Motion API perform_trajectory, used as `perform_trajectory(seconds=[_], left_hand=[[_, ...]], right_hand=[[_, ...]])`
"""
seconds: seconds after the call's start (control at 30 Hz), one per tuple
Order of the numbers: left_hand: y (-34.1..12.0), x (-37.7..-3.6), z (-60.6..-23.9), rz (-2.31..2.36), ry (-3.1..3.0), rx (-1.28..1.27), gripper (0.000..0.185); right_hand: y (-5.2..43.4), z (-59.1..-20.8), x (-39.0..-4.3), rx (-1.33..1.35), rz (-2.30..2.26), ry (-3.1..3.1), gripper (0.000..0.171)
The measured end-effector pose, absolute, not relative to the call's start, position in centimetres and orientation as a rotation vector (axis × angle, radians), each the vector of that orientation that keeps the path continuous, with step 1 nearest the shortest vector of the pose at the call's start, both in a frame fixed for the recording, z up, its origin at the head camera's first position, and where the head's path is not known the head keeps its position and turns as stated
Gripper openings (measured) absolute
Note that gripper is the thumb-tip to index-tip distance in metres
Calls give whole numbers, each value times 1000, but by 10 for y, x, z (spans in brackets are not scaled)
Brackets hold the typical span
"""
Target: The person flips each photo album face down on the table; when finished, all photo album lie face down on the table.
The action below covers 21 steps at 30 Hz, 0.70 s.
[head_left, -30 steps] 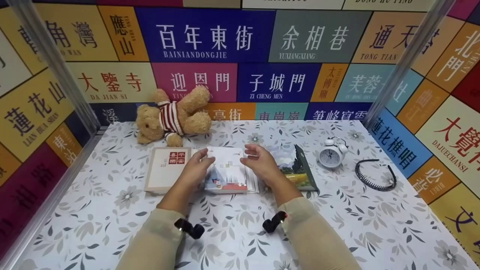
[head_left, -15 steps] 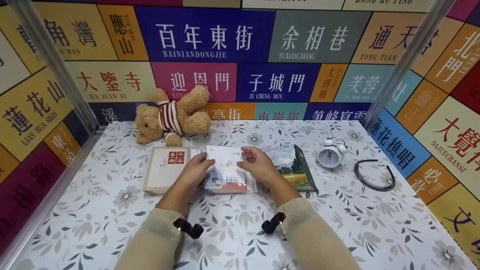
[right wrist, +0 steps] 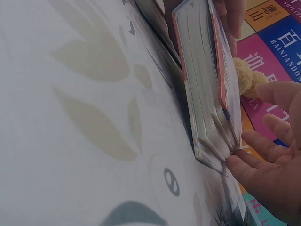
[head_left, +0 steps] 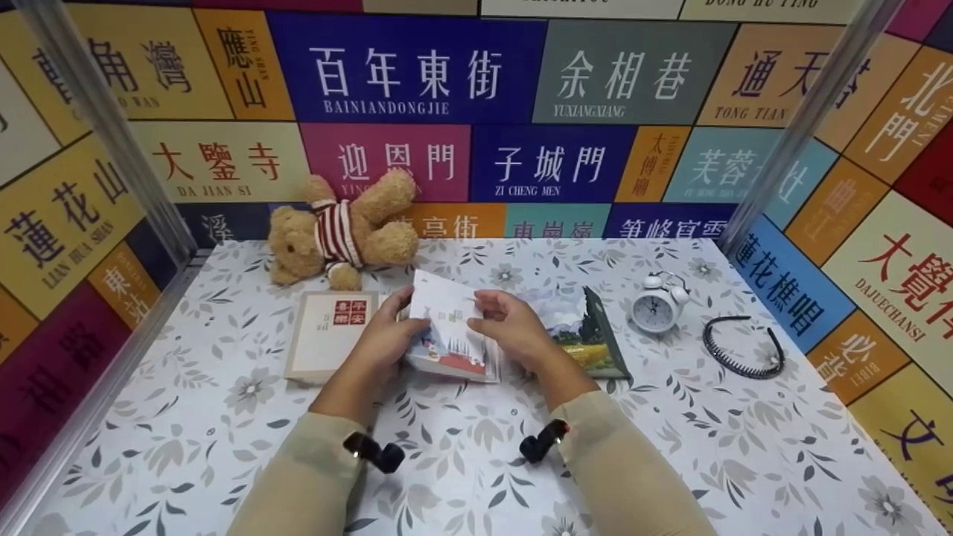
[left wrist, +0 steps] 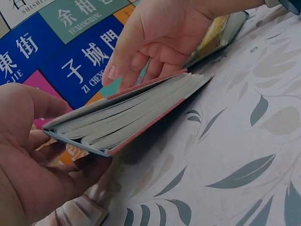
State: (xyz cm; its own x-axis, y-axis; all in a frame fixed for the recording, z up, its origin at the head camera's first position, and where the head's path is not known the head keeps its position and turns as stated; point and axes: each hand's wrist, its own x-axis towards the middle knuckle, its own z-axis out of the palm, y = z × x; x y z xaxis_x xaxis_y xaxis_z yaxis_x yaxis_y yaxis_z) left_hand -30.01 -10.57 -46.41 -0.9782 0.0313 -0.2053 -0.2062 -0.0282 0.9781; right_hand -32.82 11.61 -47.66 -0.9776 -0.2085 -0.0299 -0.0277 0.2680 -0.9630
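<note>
A small thick book (head_left: 450, 335) with a white, blue and red illustrated cover is tilted up off the table between both hands. My left hand (head_left: 383, 335) grips its spine side; in the left wrist view, the fingers (left wrist: 89, 167) curl round the spine and the pages hang slightly fanned. On the opposite side, my right hand (head_left: 517, 327) has its fingers loosely extended. In the right wrist view, one fingertip (right wrist: 235, 162) of it touches the corner of the page block (right wrist: 207, 94).
Left of the hands lies a tan book (head_left: 331, 339) with red squares. To the right are a painting-covered book (head_left: 584, 331), a white alarm clock (head_left: 659, 304) and a black headband (head_left: 744, 348). A teddy bear (head_left: 346, 231) lies at the back against the patterned wall.
The illustrated book has been lifted and tilted, its far edge rising. My left hand has tightened on the spine side, and my right hand has moved slightly left toward the book.
</note>
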Motion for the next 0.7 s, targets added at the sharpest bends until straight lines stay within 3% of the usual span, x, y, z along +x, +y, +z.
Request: perform_trajectory(seconds=[0.33,0.7], left_hand=[[-103,-294,-451,2257,1981,-104,69],[-97,-289,-443,2402,1766,-38,55]], right_hand=[[115,-464,-324,-240,-1719,2392,53],[108,-442,-310,-384,-1739,2345,55]])
